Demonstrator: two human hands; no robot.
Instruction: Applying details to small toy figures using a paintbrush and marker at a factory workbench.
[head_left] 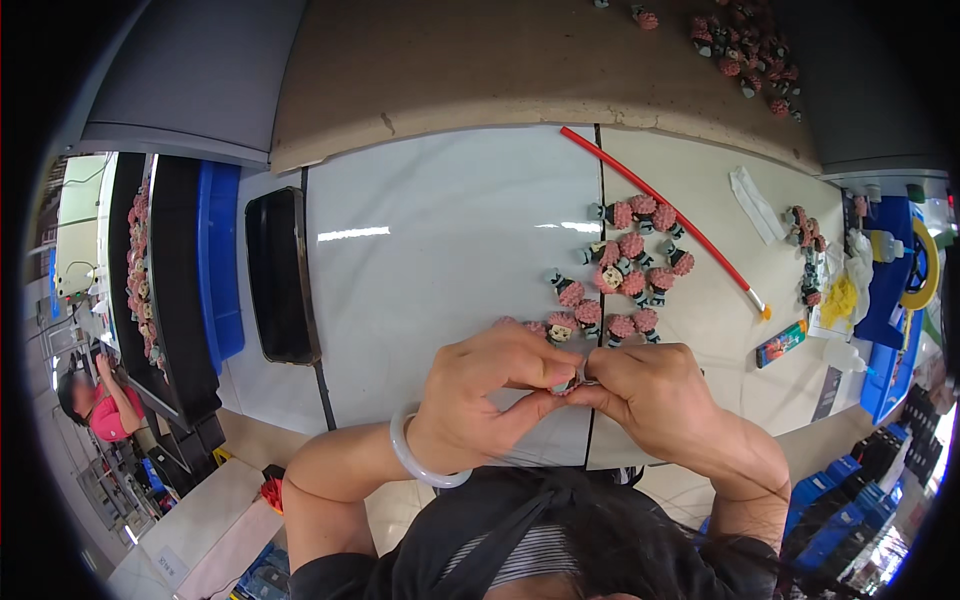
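Close to the table's front edge, my left hand (497, 378) and my right hand (648, 392) meet fingertip to fingertip. Pinched between them is a small figurine (566, 386), mostly covered by my fingers; a bit of pink and pale grey-green shows. Just beyond my hands lies a loose group of similar figurines (632, 283) with bumpy pink hair and dark and grey-green bodies. A few show cream faces. A white bangle (408, 455) circles my left wrist.
A red-handled brush (665, 207) lies diagonally behind the group. On the left are a dark phone (280, 275) and a blue tray (218, 265). More figurines (745, 55) sit on the brown shelf (450, 75). At right are a small tube (781, 344) and bottles. A person (108, 405) works far left.
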